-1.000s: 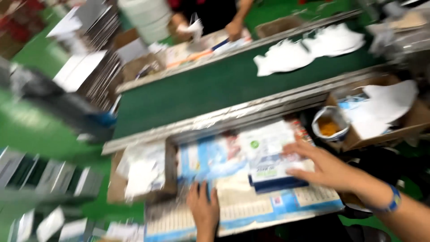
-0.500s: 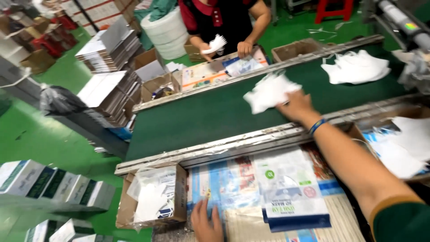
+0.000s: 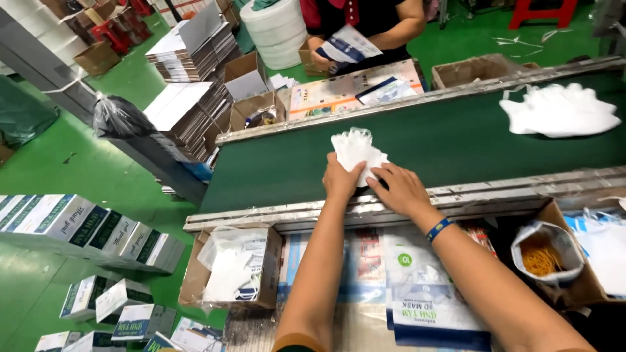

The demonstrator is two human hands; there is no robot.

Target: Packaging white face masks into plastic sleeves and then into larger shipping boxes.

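Both of my hands reach out over a dark green conveyor belt (image 3: 456, 140) and grip one small stack of white masks (image 3: 355, 148). My left hand (image 3: 340, 179) holds the stack's left side. My right hand (image 3: 403, 189) closes on its lower right edge; that wrist wears a blue band. Beneath my forearms lies a white and blue printed pouch (image 3: 424, 293) on my work surface.
A larger pile of white masks (image 3: 559, 111) lies further right on the belt. Across the belt a person (image 3: 365, 26) holds a pouch. A cardboard box of bags (image 3: 231, 267) sits at my left, a bag of rubber bands (image 3: 544, 254) at my right. Stacked cartons (image 3: 98, 228) cover the green floor.
My right hand drew the mask stack leftward along the belt. My left hand left the work surface and joined it on the stack. The view has swung down and left.
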